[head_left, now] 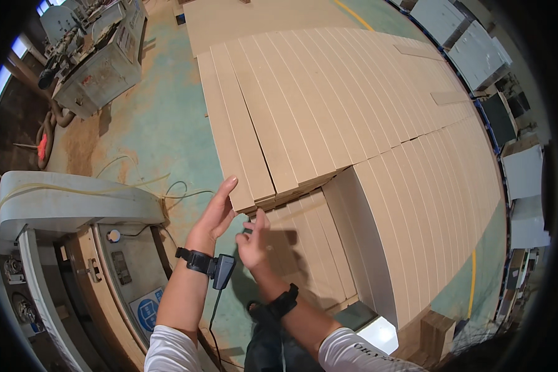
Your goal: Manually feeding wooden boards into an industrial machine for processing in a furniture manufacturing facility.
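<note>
Long brown fibreboard strips (pixel 304 99) lie side by side in a broad stack in front of me. My left hand (pixel 214 214) is at the near left corner of the stack, thumb raised along the edge of the outermost strip (pixel 237 189). Its other fingers are partly hidden below the corner. Close beside it, my right hand (pixel 253 242) has its index finger up at the strips' near end and the other fingers loosely bent. A small dark patch shows by those fingers; I cannot make out what it is. Neither hand visibly grips a strip.
Lower boards (pixel 310 242) lie in a recess right of my hands, beside a taller stack (pixel 428 211). A grey machine (pixel 80 198) stands at left, with a cable on the green floor. A grey bin (pixel 102 71) is far left; white stacks (pixel 477 56) line the right.
</note>
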The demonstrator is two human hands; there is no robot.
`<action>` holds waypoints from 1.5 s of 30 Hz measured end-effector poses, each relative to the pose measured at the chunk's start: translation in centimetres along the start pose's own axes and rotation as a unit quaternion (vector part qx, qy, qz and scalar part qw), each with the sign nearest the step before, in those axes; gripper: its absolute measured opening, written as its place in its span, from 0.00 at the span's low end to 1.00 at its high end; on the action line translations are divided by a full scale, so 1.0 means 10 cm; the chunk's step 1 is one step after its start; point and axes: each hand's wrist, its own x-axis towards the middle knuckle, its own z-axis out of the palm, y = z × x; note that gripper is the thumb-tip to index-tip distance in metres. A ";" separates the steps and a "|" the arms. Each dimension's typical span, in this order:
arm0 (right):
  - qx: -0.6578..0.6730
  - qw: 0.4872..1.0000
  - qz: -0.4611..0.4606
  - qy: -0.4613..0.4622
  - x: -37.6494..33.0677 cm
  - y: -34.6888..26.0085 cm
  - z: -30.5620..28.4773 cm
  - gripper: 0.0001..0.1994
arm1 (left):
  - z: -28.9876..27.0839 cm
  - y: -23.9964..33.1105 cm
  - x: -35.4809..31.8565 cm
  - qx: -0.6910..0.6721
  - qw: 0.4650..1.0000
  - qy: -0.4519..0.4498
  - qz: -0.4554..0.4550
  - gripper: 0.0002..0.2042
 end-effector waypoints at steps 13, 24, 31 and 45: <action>0.072 0.975 0.072 -0.200 -0.54 0.37 -0.76 0.16 | -0.20 -0.75 -1.28 -0.025 0.998 0.029 -0.050 0.34; 0.315 0.504 0.484 -0.642 -1.68 -0.22 -0.48 0.15 | 0.48 -0.64 -4.82 -0.090 0.970 0.083 -0.209 0.40; 0.244 0.379 0.393 -0.802 -2.98 -1.63 0.32 0.23 | 1.32 -0.13 -6.91 -0.027 0.983 0.174 -0.044 0.39; 0.145 0.323 0.243 -0.903 -7.56 -3.63 0.95 0.24 | 2.27 0.26 -10.70 0.565 0.493 0.662 -0.004 0.30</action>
